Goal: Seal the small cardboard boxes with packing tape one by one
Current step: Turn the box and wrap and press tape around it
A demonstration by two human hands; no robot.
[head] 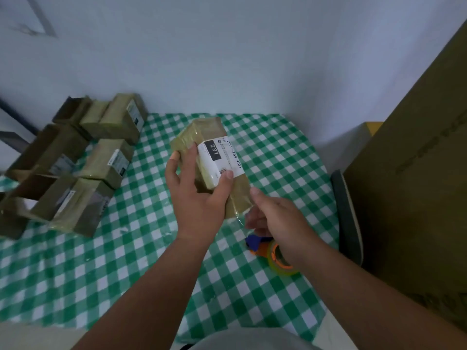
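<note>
The left hand (195,195) grips the box (212,160) from below and holds it up over the checked table (126,261), fingers on the far side, thumb pressed on the white label (222,156). The box's long axis runs away from the person and a little leftward, near end low, far end high. The right hand (274,215) is just beside that near end, to its right, fingers curled and pinching a strip of clear tape (246,213) that comes off the box's near corner. So the right hand is the nearer one to the loose end, and I'd guess the next move is to draw that strip taut round the near end and press it flat. The dispenser (274,252) lies on the table under the right wrist. More boxes (101,160) are stacked well off to the left; a big carton (417,173) stands at the right
</note>
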